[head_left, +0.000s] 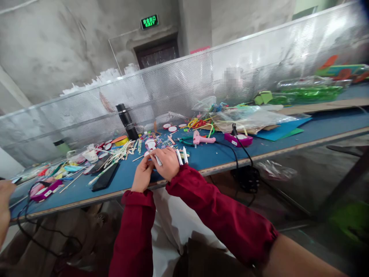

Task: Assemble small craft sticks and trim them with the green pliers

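My right hand [167, 162] is closed around a white marker pen [158, 161], which tilts between the fingers. Close against it, my left hand [143, 176] has its fingers pinched together at the table's front edge; whatever they hold is hidden. Two more white marker pens [185, 155] lie just right of my right hand. Beyond my fingers is a small white piece with a pinkish edge [150, 144]. A pink glue gun [203, 138] rests further right, near green-handled pliers [186, 142].
A black phone [106, 177], wooden sticks [127, 150] and a black bottle [127, 121] are to the left. Purple boxes [238, 139] with black cables stand near the table edge. Plastic bags [250, 119] lie right. Another person's hand [5, 202] shows at far left.
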`<state>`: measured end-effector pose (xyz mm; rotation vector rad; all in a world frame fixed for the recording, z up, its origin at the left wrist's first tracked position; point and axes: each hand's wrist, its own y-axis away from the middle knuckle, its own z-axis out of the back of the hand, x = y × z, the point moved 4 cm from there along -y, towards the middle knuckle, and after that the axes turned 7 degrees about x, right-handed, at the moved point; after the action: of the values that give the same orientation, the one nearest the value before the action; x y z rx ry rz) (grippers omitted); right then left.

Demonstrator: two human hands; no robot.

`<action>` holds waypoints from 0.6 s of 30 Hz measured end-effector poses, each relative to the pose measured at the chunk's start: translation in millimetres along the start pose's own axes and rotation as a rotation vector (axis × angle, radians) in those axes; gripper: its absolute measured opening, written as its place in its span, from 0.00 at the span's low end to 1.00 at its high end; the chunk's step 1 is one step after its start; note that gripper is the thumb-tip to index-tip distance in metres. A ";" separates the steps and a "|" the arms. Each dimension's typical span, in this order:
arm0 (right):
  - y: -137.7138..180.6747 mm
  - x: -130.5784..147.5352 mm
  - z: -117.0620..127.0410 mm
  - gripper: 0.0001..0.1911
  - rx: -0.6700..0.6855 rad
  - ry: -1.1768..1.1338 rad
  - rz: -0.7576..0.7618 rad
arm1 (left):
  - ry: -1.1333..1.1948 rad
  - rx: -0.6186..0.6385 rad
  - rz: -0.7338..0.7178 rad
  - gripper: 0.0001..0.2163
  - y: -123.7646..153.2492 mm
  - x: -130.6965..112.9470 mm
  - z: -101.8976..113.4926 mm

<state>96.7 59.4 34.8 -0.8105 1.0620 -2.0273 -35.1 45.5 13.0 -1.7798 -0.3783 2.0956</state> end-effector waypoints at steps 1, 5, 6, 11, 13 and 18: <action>0.1 0.8 0.6 0.04 -0.007 -0.003 0.000 | 0.004 -0.001 -0.001 0.22 1.0 -0.1 0.6; 1.2 4.7 6.2 0.05 -0.057 -0.018 -0.032 | 0.022 -0.071 0.012 0.21 2.8 1.7 5.9; 1.6 5.8 8.0 0.06 -0.069 -0.024 -0.038 | 0.031 -0.089 0.014 0.20 2.8 2.3 6.8; 2.9 9.5 15.7 0.10 -0.081 -0.092 0.021 | 0.089 -0.114 0.017 0.17 1.5 2.6 5.0; 3.6 8.8 17.5 0.12 -0.089 -0.116 0.029 | 0.098 -0.121 0.023 0.17 1.0 2.2 4.0; 5.5 4.6 17.0 0.10 -0.171 -0.168 -0.036 | 0.089 -0.103 0.029 0.17 -0.8 4.6 3.8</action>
<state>108.9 46.2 39.0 -1.0752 1.1415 -1.8781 -39.5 48.3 9.9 -1.9404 -0.4452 2.0417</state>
